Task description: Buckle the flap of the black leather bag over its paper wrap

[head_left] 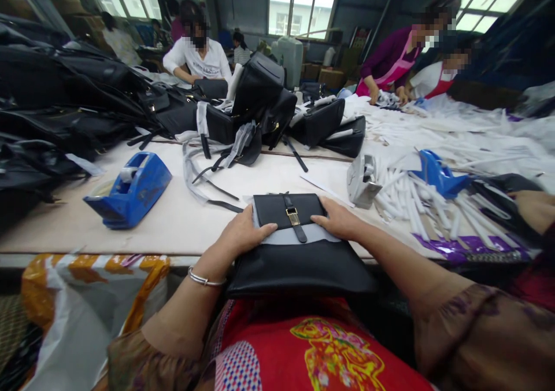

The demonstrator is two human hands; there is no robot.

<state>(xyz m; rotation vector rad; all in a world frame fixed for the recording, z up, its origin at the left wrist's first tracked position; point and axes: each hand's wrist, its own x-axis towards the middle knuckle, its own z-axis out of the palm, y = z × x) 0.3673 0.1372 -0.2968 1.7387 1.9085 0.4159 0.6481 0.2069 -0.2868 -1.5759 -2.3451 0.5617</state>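
A black handbag (pixel 299 266) with a buckled strap (pixel 292 217) on its flap lies over the table's front edge, close to my body. A pale sheet (pixel 281 236) shows between the flap and the bag's body. My left hand (pixel 245 232) grips the bag's left edge, thumb on top near the flap's corner. On the opposite side my right hand (pixel 336 217) holds the flap's right edge, its thumb also on top. The fingers under the bag are hidden. A thin black strap (pixel 223 206) trails on the table beside my left hand.
A blue tape dispenser (pixel 141 188) stands at left, a grey one (pixel 363 183) at right. Black bags (pixel 260 102) are heaped behind and far left. White rolled strips (pixel 403 200), another blue dispenser (pixel 440 174) and a neighbour's arm (pixel 535 209) are at right. Co-workers stand across the table.
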